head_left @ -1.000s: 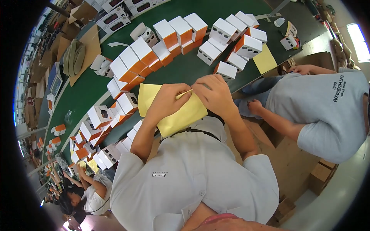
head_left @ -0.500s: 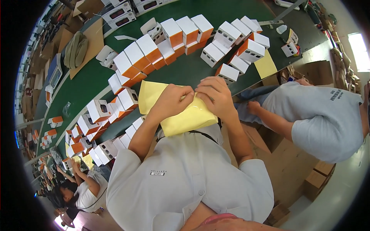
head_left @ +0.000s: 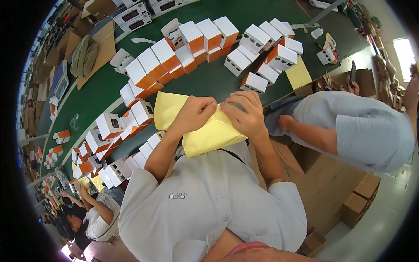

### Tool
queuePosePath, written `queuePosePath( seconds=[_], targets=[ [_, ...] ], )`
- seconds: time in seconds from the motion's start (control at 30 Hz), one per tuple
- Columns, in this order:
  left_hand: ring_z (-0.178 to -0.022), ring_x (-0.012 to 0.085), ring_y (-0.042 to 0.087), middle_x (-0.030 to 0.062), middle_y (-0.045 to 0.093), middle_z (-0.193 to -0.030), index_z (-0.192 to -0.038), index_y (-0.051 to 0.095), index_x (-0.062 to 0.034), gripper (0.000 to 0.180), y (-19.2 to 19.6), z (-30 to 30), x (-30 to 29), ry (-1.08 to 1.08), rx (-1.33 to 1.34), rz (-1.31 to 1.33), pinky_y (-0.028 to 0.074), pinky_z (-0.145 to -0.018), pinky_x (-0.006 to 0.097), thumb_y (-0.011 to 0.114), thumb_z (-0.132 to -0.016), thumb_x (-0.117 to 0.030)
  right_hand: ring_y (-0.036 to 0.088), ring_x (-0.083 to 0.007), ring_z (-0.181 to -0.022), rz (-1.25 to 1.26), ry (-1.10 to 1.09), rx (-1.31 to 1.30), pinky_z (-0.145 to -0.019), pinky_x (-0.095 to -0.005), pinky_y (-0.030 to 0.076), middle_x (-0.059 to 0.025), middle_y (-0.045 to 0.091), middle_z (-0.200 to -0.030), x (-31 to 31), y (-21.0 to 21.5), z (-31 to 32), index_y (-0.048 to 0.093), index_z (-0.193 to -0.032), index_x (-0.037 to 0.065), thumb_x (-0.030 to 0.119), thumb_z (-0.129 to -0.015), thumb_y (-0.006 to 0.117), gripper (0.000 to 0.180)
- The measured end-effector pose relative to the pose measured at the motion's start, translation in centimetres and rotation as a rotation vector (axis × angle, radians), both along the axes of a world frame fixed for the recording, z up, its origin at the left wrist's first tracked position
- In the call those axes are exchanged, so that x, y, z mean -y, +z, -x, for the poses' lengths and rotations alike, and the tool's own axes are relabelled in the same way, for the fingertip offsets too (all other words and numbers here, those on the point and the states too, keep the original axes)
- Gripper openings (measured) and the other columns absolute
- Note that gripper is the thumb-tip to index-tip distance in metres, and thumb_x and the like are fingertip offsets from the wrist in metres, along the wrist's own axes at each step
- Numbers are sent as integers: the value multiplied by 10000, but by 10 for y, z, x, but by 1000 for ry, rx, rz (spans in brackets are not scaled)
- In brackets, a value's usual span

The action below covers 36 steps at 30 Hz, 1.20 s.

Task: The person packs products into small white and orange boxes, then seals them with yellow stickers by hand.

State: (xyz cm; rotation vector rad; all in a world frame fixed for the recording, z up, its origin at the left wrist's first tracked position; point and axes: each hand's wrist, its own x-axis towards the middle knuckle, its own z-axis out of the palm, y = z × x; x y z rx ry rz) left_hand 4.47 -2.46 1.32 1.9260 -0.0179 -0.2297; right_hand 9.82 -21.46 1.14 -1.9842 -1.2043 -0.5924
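Note:
A yellow sheet (head_left: 209, 142) with a slightly glossy face is in front of my waist, its left corner sticking up past my wrist. My left hand (head_left: 197, 114) is closed in a fist on its upper edge. My right hand (head_left: 245, 112) pinches the sheet's upper right part, fingers bent and close to the left knuckles. Whether something small is between the fingertips cannot be made out. Beyond my hands, white and orange boxes (head_left: 150, 65) stand in rows on the green table (head_left: 209, 78).
More boxes (head_left: 111, 126) stand at the left, and another group (head_left: 255, 39) at the right beside a yellow sheet (head_left: 298, 75) on the table. A co-worker in a grey shirt (head_left: 362, 131) is close on my right. Cardboard boxes (head_left: 362, 196) lie on the floor behind.
My hands stay on the yellow sheet, with the right fingers shifted slightly. The co-worker at the right has turned, and a dark phone-like object now shows in a hand there.

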Motion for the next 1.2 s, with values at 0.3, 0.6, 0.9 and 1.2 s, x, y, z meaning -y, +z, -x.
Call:
queuePosePath(
  seconds=[0.3,0.6,0.9,1.2],
  targets=[
    [-462,285,474,169,497,-571,-790,585,17,186,2,-9,2,-65,184,-82,365,-478,351,524,-878,-135,604,-254,-902,-46,9,-218,-795,-375,456,-56,604,-917,-2,-8,-8,677,-855,79,41,-668,738,200],
    [-582,47,368,-2,368,-584,-743,501,-6,229,-15,-10,-6,48,33,28,317,-502,262,525,-926,-141,599,-220,-821,-122,-43,-67,-707,-349,464,-29,598,-838,-9,-13,-15,698,-804,102,99,-694,729,114],
    [-602,30,408,-54,487,-674,-720,533,-45,255,-11,20,-21,236,-115,228,326,-547,215,473,-954,-128,588,-190,-862,-159,21,65,-752,-315,461,-14,587,-873,-34,-26,-1,685,-856,126,116,-737,650,124],
    [-602,18,391,-57,497,-666,-755,568,-14,246,-22,19,-29,372,-144,316,314,-555,201,481,-952,-135,583,-208,-890,-174,103,46,-771,-328,467,-25,587,-906,-46,-42,-12,676,-878,116,117,-748,632,138]
  ],
)
